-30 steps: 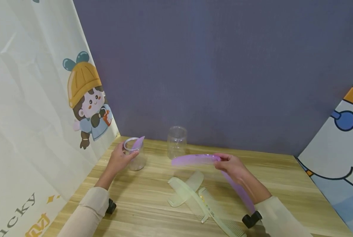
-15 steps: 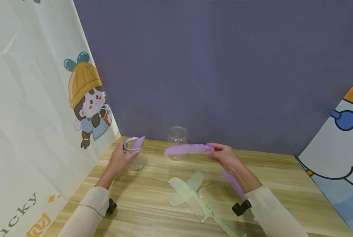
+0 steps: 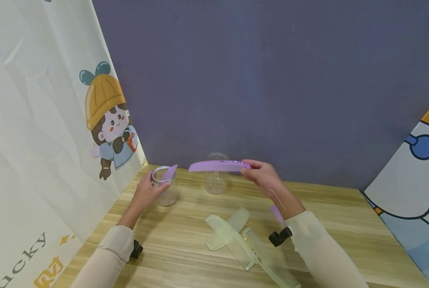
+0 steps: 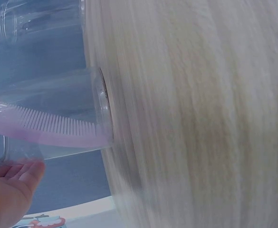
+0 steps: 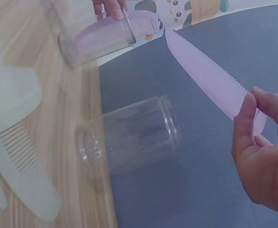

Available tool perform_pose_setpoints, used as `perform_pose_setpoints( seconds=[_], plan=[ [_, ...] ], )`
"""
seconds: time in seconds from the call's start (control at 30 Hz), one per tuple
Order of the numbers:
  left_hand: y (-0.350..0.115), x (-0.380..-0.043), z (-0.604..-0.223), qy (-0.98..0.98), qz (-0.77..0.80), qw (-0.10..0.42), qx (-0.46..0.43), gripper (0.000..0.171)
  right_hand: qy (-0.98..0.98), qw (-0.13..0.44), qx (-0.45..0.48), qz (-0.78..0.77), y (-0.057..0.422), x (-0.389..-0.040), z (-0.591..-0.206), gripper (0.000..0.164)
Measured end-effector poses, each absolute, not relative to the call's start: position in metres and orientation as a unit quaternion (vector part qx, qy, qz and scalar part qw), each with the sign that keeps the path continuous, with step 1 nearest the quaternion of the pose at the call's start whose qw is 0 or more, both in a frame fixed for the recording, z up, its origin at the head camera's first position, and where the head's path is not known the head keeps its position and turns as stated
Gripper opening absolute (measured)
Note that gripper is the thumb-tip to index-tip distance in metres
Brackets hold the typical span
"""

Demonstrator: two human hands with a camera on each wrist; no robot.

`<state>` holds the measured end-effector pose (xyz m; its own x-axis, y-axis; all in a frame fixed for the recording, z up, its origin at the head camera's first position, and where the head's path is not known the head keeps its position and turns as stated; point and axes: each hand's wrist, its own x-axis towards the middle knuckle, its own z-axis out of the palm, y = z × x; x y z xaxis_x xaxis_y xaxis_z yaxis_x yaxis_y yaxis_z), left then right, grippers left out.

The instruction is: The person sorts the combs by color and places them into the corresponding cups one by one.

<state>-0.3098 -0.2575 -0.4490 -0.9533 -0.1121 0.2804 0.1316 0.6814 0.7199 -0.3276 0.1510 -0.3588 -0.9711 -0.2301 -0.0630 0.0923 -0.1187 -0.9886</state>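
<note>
My left hand (image 3: pixel 148 193) grips a clear plastic jar (image 3: pixel 168 196) near its rim, at the back left of the table. Inside that jar a purple comb (image 4: pixel 58 135) leans, its end poking out above the rim. My right hand (image 3: pixel 262 176) pinches another purple comb (image 3: pixel 214 166) by one end, thumb against fingers. This comb is held level in the air, teeth down, and overlaps the top of a second clear jar (image 3: pixel 216 186) in the head view. In the right wrist view that second jar (image 5: pixel 134 135) holds nothing.
Several pale green combs (image 3: pixel 232 236) lie crossed on the wooden table (image 3: pixel 185 248) in front. A further purple comb (image 3: pixel 277 215) lies partly hidden under my right forearm. A dark panel (image 3: pixel 250 88) stands behind, with printed sheets (image 3: pixel 48 120) at the sides.
My right hand has lifted the purple comb and carried it leftward, from low beside the second jar to the height of its rim. The left hand stays on its jar.
</note>
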Motion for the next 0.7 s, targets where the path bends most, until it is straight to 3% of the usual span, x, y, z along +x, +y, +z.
perform_pose_setpoints(
  seconds=[0.7],
  plan=[
    [-0.256, -0.31, -0.449, -0.906, -0.393, 0.156, -0.004, 0.084, 0.674, 0.096, -0.055, -0.731, 0.099, -0.344, -0.334, 0.047]
  ],
)
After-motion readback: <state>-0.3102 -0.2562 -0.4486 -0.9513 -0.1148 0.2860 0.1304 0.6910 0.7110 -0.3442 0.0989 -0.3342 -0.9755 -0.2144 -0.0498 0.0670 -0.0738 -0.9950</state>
